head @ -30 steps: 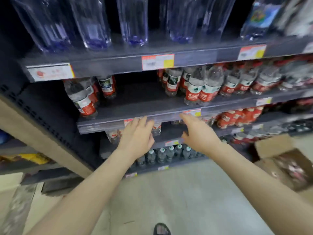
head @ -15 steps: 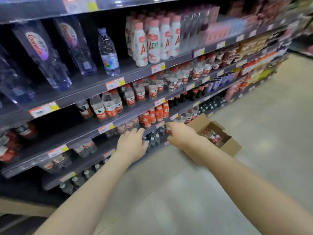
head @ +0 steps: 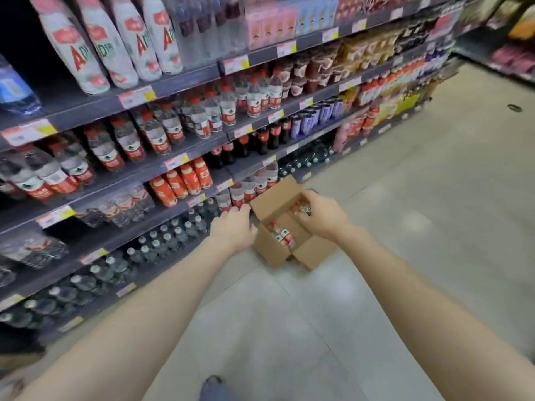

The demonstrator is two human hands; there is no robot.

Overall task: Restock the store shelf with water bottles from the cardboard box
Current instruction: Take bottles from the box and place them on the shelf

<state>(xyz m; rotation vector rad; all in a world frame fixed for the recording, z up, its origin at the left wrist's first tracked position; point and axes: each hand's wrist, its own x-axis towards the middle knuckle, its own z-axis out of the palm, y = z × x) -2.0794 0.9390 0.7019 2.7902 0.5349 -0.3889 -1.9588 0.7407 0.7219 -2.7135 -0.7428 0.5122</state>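
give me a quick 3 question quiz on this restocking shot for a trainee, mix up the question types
1. True or false: the cardboard box stands on a shelf.
2. The right hand is: A) holding a price tag B) over the box's open top C) in a pocket.
3. Fill in: the bottles lying in the box have ___ caps.
Key: 1 false, it sits on the floor; 2 B; 3 red.
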